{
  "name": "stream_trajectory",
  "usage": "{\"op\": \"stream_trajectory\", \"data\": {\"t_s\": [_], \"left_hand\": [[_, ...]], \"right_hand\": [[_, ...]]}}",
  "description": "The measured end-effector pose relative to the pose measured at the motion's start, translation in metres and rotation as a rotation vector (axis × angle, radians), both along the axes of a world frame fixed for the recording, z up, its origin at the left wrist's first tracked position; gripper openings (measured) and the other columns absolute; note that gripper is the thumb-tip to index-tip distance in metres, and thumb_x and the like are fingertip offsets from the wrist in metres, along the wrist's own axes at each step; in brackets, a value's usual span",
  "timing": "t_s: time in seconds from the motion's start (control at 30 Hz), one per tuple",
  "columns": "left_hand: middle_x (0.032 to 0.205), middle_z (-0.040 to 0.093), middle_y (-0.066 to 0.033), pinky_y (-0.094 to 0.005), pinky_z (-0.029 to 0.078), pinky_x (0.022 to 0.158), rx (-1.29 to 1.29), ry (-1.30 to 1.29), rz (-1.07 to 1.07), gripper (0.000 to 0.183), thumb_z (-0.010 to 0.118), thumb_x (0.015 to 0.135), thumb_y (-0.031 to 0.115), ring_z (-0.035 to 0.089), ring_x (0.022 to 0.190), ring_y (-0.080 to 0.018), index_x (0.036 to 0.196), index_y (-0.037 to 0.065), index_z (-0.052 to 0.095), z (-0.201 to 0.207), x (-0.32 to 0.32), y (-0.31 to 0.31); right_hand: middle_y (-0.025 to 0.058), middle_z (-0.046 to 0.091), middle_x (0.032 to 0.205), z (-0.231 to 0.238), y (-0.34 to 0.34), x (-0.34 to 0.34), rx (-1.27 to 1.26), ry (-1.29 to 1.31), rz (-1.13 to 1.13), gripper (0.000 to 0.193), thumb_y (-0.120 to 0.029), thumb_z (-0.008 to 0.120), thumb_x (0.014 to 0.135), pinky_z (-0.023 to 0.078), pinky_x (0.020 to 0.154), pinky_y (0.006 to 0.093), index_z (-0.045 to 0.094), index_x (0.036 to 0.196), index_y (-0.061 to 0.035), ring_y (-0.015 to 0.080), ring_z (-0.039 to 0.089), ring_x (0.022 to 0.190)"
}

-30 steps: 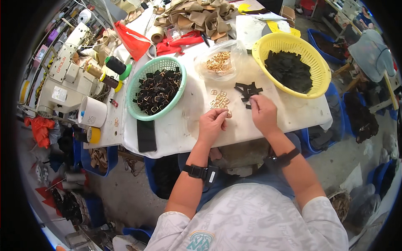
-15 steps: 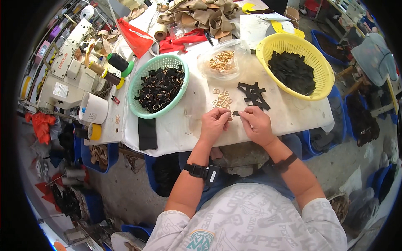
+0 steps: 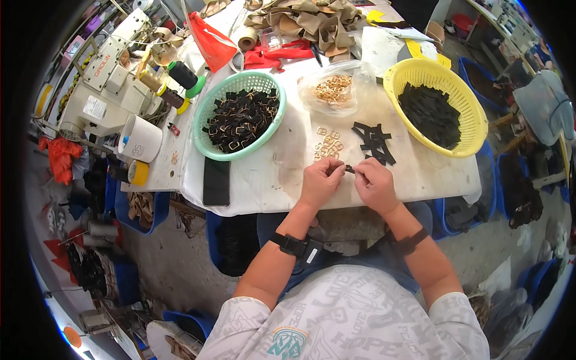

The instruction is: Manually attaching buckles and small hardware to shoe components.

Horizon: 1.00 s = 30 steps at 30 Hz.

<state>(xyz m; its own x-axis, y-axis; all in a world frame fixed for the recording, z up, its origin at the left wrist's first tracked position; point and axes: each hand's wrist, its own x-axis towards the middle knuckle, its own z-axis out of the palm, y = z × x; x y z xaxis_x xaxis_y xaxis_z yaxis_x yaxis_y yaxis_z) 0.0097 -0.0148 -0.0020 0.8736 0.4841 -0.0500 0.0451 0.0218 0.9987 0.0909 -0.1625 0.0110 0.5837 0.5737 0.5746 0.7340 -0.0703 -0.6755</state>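
Note:
Over the table's front edge my left hand [image 3: 323, 180] and my right hand [image 3: 375, 185] meet, both closed in a pinch. Between them sits a short black strap piece [image 3: 349, 169]; my right fingers grip its right end. The left fingertips close at its other end, where a ring may be hidden. Just beyond lie loose gold rings [image 3: 330, 144] and a small pile of black strap pieces [image 3: 373, 143]. A green basket [image 3: 203, 135] holds black pieces fitted with gold rings. More black strips fill a yellow basket [image 3: 480, 135]. A clear bag [image 3: 354, 107] contains gold rings.
A black phone [image 3: 216, 182] lies near the table's front left. Thread spools [image 3: 183, 77] and a sewing machine [image 3: 102, 96] stand left. Tan pieces [image 3: 312, 24] are heaped at the back, beside red cloth [image 3: 270, 55]. Blue bins [image 3: 144, 219] stand below the table.
The black strap piece, flat and stretched between my hands before, now looks shorter and bunched at my fingertips. The whole view has shifted a little.

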Motion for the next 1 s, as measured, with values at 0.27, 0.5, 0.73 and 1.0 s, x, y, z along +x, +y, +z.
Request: {"op": "stream_trajectory", "data": {"t_s": [0.27, 0.5, 0.73, 1.0], "left_hand": [[0.074, 0.066, -0.0013, -0.0200, 0.044, 0.053, 0.145, -0.040, -0.070, 0.007, 0.067, 0.088, 0.005, 0.055, 0.060, -0.0039, 0.093, 0.000, 0.066, -0.002, 0.000, 0.002], [0.076, 0.064, 0.0005, -0.0200, 0.045, 0.053, 0.043, -0.020, -0.103, 0.007, 0.066, 0.089, 0.007, 0.055, 0.059, -0.0051, 0.090, 0.000, 0.065, 0.002, -0.001, 0.009], [0.074, 0.064, -0.0016, -0.0211, 0.048, 0.051, -0.116, 0.067, -0.142, 0.008, 0.066, 0.089, 0.008, 0.058, 0.060, -0.0064, 0.089, 0.000, 0.064, 0.007, 0.001, 0.017], [0.073, 0.064, -0.0028, -0.0212, 0.048, 0.049, -0.096, 0.131, -0.130, 0.010, 0.068, 0.088, 0.009, 0.058, 0.058, -0.0065, 0.090, 0.000, 0.064, 0.012, 0.002, 0.016]], "right_hand": [[0.0138, 0.062, 0.083, -0.002, 0.003, 0.004, -0.065, 0.134, 0.048, 0.013, 0.005, 0.061, 0.080, 0.050, 0.062, 0.0331, 0.063, 0.093, 0.0008, 0.0280, 0.062, 0.071], [0.0136, 0.064, 0.086, -0.008, 0.001, 0.006, -0.008, 0.370, 0.030, 0.011, 0.003, 0.059, 0.086, 0.049, 0.064, 0.0304, 0.063, 0.096, 0.0015, 0.0224, 0.063, 0.072], [0.0126, 0.064, 0.085, -0.015, 0.004, 0.008, -0.016, 0.381, 0.047, 0.014, 0.002, 0.062, 0.084, 0.049, 0.063, 0.0299, 0.064, 0.098, 0.0013, 0.0224, 0.062, 0.069], [0.0101, 0.063, 0.087, -0.002, 0.005, 0.001, -0.120, 0.256, 0.074, 0.023, -0.002, 0.069, 0.077, 0.048, 0.059, 0.0293, 0.065, 0.099, -0.0013, 0.0192, 0.061, 0.066]]}}
